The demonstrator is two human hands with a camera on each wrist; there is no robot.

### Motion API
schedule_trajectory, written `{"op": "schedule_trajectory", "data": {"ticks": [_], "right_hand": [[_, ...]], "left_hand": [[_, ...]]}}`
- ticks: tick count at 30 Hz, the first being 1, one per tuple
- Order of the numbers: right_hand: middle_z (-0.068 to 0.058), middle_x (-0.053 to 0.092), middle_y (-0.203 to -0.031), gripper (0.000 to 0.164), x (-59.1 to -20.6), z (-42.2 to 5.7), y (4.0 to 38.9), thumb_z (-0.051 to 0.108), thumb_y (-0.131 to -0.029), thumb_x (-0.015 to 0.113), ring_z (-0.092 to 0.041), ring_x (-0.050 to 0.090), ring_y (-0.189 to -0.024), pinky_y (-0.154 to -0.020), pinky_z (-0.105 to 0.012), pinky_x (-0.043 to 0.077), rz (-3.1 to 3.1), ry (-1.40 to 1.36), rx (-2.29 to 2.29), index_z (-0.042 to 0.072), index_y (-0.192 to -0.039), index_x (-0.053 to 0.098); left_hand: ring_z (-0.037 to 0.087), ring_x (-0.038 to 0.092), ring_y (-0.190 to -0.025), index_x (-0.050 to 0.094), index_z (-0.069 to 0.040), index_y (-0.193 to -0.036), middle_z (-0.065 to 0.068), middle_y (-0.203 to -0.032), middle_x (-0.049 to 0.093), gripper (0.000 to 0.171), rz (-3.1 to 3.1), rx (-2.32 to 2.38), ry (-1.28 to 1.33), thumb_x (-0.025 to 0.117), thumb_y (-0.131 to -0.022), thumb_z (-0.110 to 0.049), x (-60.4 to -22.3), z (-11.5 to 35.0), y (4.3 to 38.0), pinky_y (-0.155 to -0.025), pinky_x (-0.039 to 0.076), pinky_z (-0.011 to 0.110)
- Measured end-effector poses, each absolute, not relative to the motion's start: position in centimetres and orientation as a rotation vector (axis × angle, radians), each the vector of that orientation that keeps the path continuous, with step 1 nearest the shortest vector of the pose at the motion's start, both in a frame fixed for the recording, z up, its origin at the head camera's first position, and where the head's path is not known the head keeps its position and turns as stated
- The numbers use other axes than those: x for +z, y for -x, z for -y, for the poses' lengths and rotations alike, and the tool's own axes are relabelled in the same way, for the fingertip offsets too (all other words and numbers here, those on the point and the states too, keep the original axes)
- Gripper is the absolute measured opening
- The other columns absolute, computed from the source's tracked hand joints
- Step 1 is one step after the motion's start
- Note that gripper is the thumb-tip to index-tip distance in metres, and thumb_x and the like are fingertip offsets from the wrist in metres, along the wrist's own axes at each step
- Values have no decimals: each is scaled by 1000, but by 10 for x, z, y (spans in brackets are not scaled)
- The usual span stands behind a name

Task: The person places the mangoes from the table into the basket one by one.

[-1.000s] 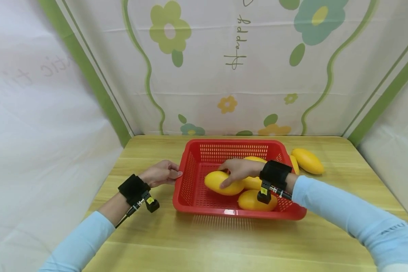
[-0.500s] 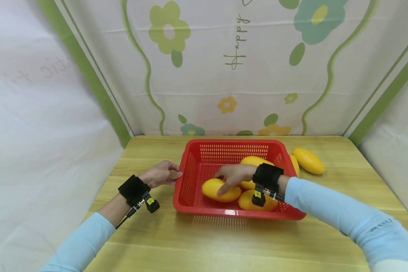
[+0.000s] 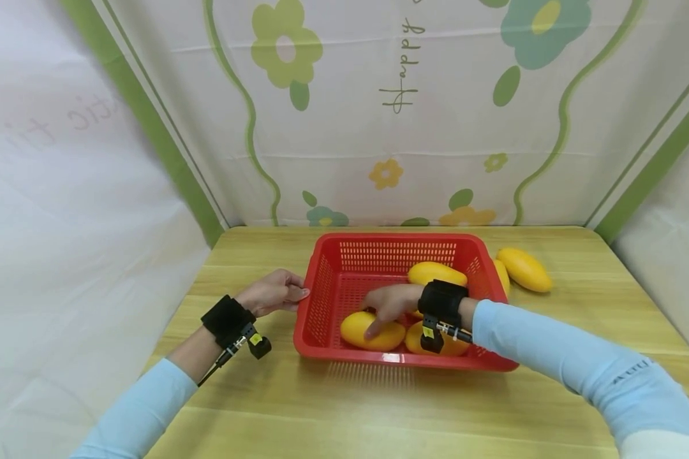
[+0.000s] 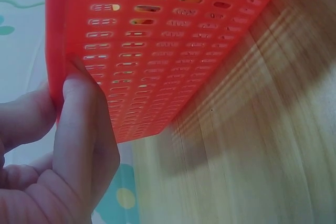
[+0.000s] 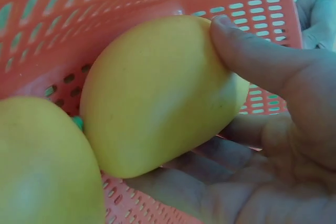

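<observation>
Remote, I'm reading this as prob. the set-down step. R grip (image 3: 389, 303) is wrapping a mango (image 3: 356, 333) low in basket (image 3: 344, 354), thumb one side, fingers opp., spread approx. to its girth. Base contact: can't tell. L grip (image 3: 275, 292) is pinching basket's L rim. Next prob. calls for easing fingers off w/o nudging nbr mango (image 3: 455, 349).
</observation>
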State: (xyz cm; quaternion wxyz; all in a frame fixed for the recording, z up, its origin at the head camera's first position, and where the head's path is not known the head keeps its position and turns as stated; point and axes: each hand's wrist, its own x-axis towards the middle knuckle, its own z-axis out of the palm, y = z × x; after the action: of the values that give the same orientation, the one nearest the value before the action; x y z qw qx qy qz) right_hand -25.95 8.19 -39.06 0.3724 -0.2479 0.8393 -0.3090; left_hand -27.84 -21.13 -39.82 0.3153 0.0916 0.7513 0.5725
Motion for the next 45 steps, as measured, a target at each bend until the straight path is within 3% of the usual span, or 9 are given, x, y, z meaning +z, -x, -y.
{"op": "schedule_trajectory", "data": {"ticks": [10,16,20,31,36,43,45], "right_hand": [[2,60,-109,45,-392,-75,264,32,-82,73,-20,53,-99,-86,-43,51,-2191,751,-559,22,-123,59],[-7,58,-131,47,-385,-87,270,19,-89,65,-26,52,-119,-100,-46,46,-2154,850,-584,14,-135,54],[-14,56,-136,44,-376,-102,276,10,-93,59,-30,49,-126,-104,-47,45,-2144,907,-611,7,-136,51],[-12,61,-127,32,-358,-155,284,15,-95,58,-29,54,-118,-100,-48,47,-2300,885,-727,8,-127,58],[-19,61,-124,29,-350,-187,289,12,-96,56,-31,56,-114,-97,-49,48,-2425,855,-841,4,-124,58],[-26,59,-126,36,-343,-234,303,15,-97,56,-35,58,-111,-87,-49,54,-2543,762,-967,-3,-128,54],[-29,56,-128,39,-343,-246,305,15,-97,56,-38,56,-113,-90,-53,53,-2548,746,-1014,-5,-130,50]], "left_hand": [[21,69,-90,52,15,-123,22,-107,68,30,-1974,1516,-251,49,-98,-2,-398,212,277,-86,57,41],[19,68,-88,52,16,-122,19,-103,68,30,-1985,1507,-259,50,-98,-2,-398,211,278,-81,60,35],[19,68,-87,53,15,-121,17,-101,69,29,-2001,1501,-256,50,-98,-2,-399,211,278,-79,60,33],[19,68,-88,52,14,-123,22,-108,67,31,-1990,1501,-244,50,-98,-3,-398,211,278,-78,60,31],[19,68,-89,52,14,-123,19,-106,67,30,-1985,1502,-248,50,-98,-3,-399,211,279,-78,60,30],[19,67,-87,53,13,-122,18,-104,67,29,-1989,1509,-225,51,-97,-2,-400,212,278,-78,60,30],[19,67,-87,53,13,-122,19,-106,66,29,-1983,1512,-229,51,-97,-3,-400,212,277,-80,60,32]]}}
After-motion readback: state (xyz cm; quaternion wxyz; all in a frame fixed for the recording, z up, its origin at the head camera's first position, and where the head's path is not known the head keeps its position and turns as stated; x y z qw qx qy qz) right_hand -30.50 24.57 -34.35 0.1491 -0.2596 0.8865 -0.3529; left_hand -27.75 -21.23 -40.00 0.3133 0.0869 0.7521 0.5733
